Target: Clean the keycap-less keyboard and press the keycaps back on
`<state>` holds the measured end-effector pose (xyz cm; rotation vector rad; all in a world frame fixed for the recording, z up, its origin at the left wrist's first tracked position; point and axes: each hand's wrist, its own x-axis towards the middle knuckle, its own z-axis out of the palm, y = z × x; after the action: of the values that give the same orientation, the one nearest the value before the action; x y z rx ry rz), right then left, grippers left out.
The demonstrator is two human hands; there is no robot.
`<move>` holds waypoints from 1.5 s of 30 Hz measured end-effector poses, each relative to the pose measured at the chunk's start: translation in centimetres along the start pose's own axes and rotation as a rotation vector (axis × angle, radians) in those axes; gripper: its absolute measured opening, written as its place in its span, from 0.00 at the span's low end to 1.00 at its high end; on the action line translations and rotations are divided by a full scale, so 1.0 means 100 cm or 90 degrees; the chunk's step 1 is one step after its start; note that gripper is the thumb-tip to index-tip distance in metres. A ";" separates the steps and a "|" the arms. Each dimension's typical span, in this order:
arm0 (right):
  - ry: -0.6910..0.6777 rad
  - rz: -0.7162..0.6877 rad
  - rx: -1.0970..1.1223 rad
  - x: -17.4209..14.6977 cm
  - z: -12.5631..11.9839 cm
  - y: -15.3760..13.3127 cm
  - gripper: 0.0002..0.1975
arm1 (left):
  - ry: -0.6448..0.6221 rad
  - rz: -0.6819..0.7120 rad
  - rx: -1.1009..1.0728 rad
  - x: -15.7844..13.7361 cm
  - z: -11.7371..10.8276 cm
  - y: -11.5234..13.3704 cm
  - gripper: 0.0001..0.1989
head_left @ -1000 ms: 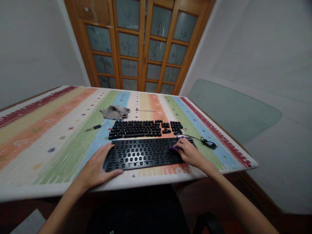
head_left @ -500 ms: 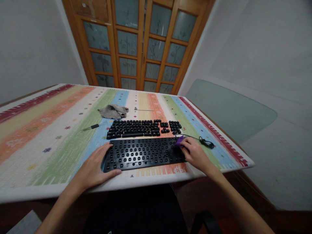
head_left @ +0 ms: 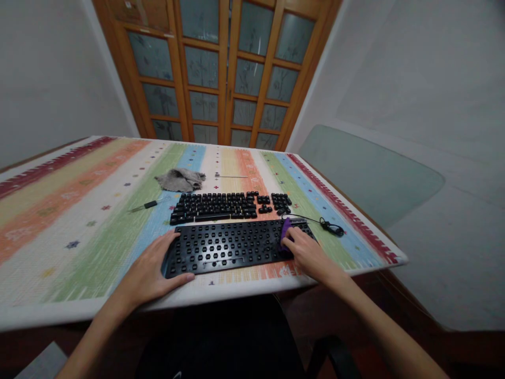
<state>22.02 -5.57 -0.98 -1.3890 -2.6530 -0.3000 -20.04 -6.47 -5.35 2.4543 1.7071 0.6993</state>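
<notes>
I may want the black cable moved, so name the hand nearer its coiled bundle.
The right hand: it holds a purple item on the keyboard base, a little left of the cable bundle. The left hand touches the base's left end, much farther away.

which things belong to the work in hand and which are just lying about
Part of the work:
- keyboard base, left hand holding it
- purple piece, in right hand
- probably keycaps behind

Apparently lying about:
- grey cloth
- thin rod
- black-handled tool
</notes>
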 end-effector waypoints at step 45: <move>0.331 0.302 0.192 -0.015 -0.013 0.034 0.09 | 0.005 -0.003 -0.018 0.002 -0.004 0.002 0.48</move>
<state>25.73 -5.16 0.40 -1.5260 -1.8099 -0.1643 -19.93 -6.45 -4.89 2.4302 1.6934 0.7291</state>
